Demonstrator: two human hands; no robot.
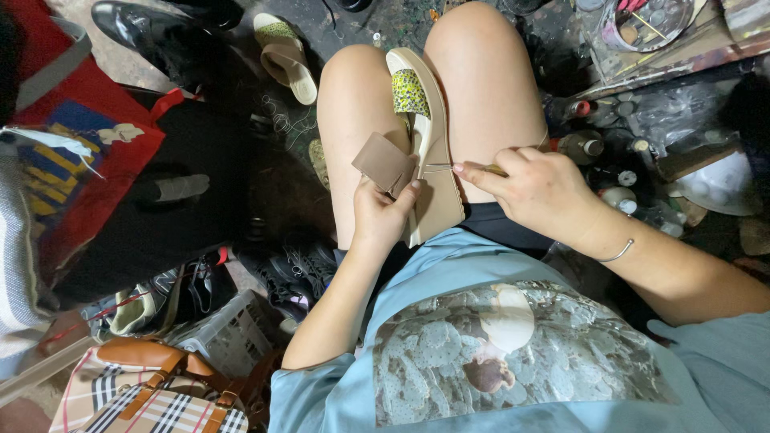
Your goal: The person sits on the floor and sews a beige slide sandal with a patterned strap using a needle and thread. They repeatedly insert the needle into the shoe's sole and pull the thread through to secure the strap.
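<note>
Resting between the knees, beige sandal (437, 172) has its strap flap (384, 161) pinched by left hand (383, 215); right hand (539, 191) is clamped on a thin tool (461, 167) touching the sole. Matching sandal (285, 54) lies far left (floor cluttered), glue bottles (581, 144) right, plaid bag (148, 393) near left.

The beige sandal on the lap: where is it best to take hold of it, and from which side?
Probably grip the sandal at its heel end, from the person's left, where the left hand already holds it. The sole lies lengthwise between the knees, toe away, the green strap crosses the front, and the right hand works a thin tool from the right.
</note>
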